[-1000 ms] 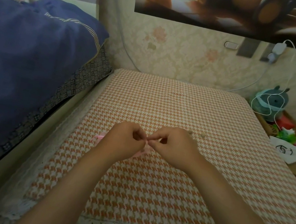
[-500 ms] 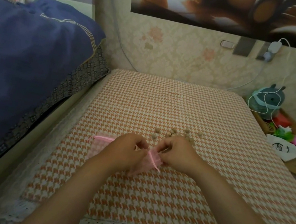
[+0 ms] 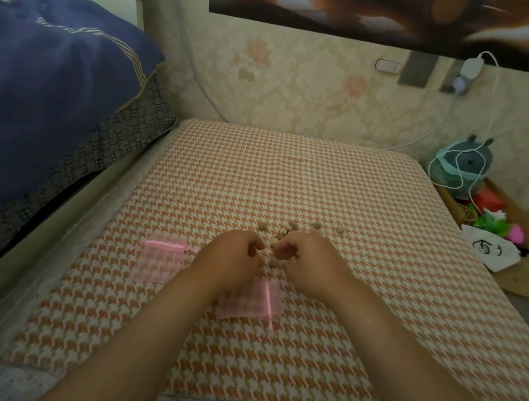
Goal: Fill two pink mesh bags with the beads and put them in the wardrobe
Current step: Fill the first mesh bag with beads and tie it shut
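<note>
Several small beige beads (image 3: 289, 230) lie loose on the orange houndstooth mat (image 3: 345, 185). My right hand (image 3: 310, 264) curls its fingertips down onto the near beads and pinches at them. Just left of the pile, my left hand (image 3: 231, 259) has its thumb and fingers curled together; whether it holds a bead is hidden. One pink mesh bag (image 3: 252, 299) lies flat under my left wrist, its drawstring trailing toward me. A second pink mesh bag (image 3: 158, 261) lies flat further left, untouched.
A blue duvet (image 3: 38, 88) is piled on the bed to the left. At the right edge sits a wooden tray (image 3: 514, 212) with a teal plush, a white cable and small toys. The wallpapered wall stands behind the mat. No wardrobe is in view.
Both hands let go of the pink bag's mouth and moved forward to the bead pile. The bag now lies on the mat under my left wrist.
</note>
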A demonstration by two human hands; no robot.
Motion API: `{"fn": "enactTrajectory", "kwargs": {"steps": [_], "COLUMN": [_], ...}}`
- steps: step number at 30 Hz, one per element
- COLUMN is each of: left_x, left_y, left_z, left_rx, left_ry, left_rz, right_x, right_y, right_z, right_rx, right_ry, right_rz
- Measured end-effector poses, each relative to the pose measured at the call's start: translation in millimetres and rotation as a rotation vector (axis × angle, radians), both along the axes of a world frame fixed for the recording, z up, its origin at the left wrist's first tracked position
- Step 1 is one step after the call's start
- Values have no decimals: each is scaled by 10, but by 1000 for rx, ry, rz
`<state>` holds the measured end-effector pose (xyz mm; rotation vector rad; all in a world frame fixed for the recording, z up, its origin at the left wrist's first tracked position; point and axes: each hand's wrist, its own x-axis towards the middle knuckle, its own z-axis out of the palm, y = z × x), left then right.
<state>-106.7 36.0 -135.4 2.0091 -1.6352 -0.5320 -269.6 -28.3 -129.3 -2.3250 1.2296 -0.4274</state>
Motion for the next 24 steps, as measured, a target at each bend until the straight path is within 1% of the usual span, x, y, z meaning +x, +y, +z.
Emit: {"fn": "enactTrajectory", "kwargs": {"steps": [4,7,11,13,15,19,21,22,24], "left_x": [-9,-19,-11,-9,-23,-97,-138,-160,-194], "left_y": [-145,-197,-218,-213,-218,-188,-139,-115,-62], "left_z": [-42,-113,-189,-200,-199,-114,-48,-17,34], "left_rx": [1,-1,-16,-13,-16,-101,-138,-154,-174], "left_ry": [-75,-95,-106,-70,31,381,521,559,564], "left_rz": [-47,-70,-69,-62,-45,37,79,86,51], "right_x": [74,106,117,107,91,-3,-63,-95,-161], "right_y": [-85,-103,-109,-110,-104,-13,64,104,183], "right_z": [-119,-167,-222,-215,-194,-92,-6,39,123], "right_rx": [-115,-135,-92,-72,-63,12,6,11,74], "right_ry": [52,109,41,6,-48,-236,-311,-345,-398], "right_rz": [-7,36,21,8,-8,-58,-63,-69,-76]}}
